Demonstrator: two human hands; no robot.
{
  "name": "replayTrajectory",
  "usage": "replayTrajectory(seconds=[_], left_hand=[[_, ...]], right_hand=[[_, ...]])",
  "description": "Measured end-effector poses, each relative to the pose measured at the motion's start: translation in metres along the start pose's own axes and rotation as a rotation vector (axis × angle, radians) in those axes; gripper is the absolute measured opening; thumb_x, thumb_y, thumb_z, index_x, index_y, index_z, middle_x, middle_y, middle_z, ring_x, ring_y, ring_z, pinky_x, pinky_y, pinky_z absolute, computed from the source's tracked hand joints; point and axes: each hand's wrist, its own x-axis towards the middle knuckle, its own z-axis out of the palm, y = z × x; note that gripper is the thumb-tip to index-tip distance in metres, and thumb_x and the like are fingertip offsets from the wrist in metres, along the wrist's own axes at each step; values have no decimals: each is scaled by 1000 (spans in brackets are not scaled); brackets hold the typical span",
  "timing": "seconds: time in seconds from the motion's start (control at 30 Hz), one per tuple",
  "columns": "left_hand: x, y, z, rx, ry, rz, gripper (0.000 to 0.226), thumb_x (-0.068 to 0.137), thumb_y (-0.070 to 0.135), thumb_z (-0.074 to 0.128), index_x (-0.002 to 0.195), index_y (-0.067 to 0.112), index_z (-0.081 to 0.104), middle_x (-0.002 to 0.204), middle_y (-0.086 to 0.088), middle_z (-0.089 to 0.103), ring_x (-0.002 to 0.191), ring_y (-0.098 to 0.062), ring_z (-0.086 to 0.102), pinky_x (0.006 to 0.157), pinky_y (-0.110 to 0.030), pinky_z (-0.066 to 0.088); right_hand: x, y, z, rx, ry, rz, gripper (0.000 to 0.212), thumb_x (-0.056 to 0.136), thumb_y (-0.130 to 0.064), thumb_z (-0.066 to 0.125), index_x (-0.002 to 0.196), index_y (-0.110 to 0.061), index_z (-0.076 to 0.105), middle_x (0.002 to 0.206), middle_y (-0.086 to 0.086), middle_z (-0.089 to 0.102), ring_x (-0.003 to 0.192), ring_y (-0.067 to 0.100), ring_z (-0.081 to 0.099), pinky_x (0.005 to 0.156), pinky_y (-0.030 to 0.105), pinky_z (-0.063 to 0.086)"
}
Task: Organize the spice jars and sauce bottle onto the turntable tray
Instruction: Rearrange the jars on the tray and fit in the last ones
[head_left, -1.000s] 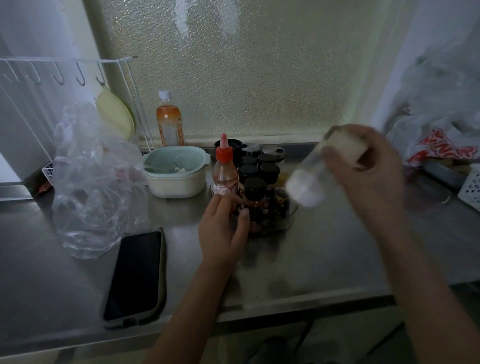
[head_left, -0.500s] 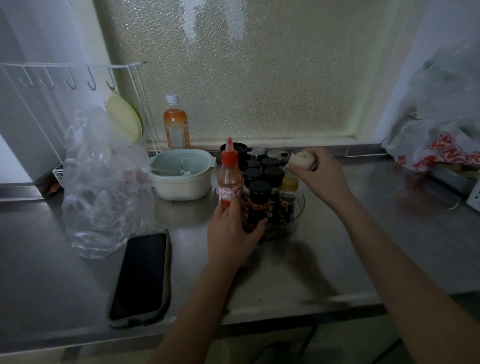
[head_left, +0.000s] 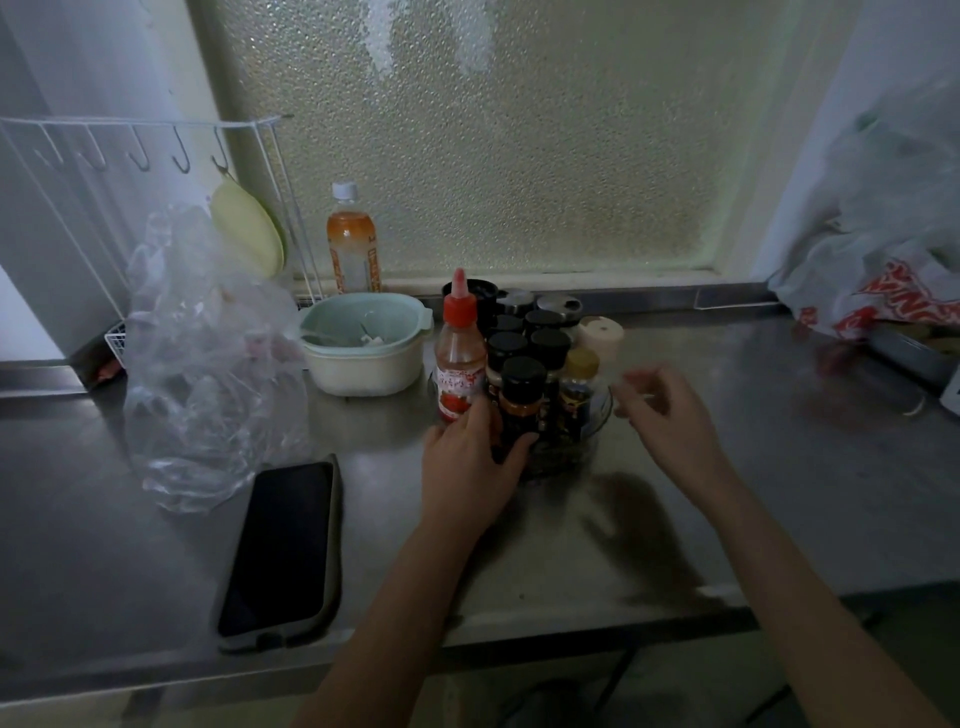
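Here our left hand (head_left: 467, 462) curls its fingers against the near spice jars (head_left: 522, 395) on the turntable tray (head_left: 597, 415); our right hand (head_left: 662, 415) hovers loosely open, empty. The sauce bottle (head_left: 458, 358) stands upright at the tray's left, nozzle up.

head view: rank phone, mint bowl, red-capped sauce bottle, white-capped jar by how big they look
1. phone, though it lies nearest the camera
2. mint bowl
3. red-capped sauce bottle
4. white-capped jar, partly hidden
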Motion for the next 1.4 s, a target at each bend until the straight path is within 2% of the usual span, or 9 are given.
replayTrajectory(seconds=[0.07,0.13,0.33,0.47,0.63,0.73,1.13,1.27,1.4], left_hand=[[0,0,1,-26,-26,-5,35,81,37,64,99,11,50,74,-4,67,71,-27,61,65,-33,34],[-1,1,1,-34,-46,-14,25,81,35,64,85,18,46,74,-4,67,70,-27,61,68,-34,34],[0,0,4,-13,-27,-90,25,85,35,58,79,25,36,75,-3,65,72,-26,60,67,-33,32],[-1,0,6,-25,-11,-100,27,83,33,61,77,25,36,72,-2,64,71,-28,60,66,-34,33],[2,4,6,-39,-37,-136,29,80,36,64,72,26,38,61,11,48,64,-23,58,64,-32,31],[2,9,11,-13,-40,-135,23,81,36,62,72,22,46,59,6,56,63,-24,58,62,-32,32],[4,10,15,-12,-25,-181,19,84,37,59,73,21,59,64,-2,65,70,-26,59,64,-32,31],[5,9,12,-36,-38,-179,22,85,36,58,71,19,60,65,-3,65,71,-26,58,66,-34,35],[5,7,3,-138,-3,-177,25,84,35,59,66,17,58,61,-4,61,67,-27,56,61,-36,42]], right_hand=[[-14,3,8,-58,-130,-37,17,83,-32,67,96,-24,59,93,-10,65,84,-5,59,72,8,43],[-19,2,16,-143,-141,-111,26,78,-27,72,99,-19,59,90,-10,63,80,-7,57,67,1,37],[-16,-10,27,-325,-52,-129,31,73,-37,75,94,-22,59,88,-5,67,89,21,64,78,40,52],[-19,-13,32,-411,35,-128,33,75,-45,71,93,-19,62,89,0,72,84,22,66,71,36,51],[-21,-16,38,-558,75,-48,30,82,-44,65,97,-19,57,92,1,69,85,25,64,59,27,36],[-21,-19,41,-639,97,-30,31,84,-44,62,102,-19,55,94,3,69,86,27,64,58,27,33],[-23,-10,42,-410,46,-33,40,86,-34,63,118,-16,49,102,10,68,93,30,63,65,26,36],[-39,-7,43,-195,24,-102,32,85,-29,65,108,-18,45,95,0,64,78,16,61,59,20,43],[-46,-4,41,-268,-23,-239,21,82,-30,68,94,-19,55,93,-3,58,79,10,55,68,20,45]])
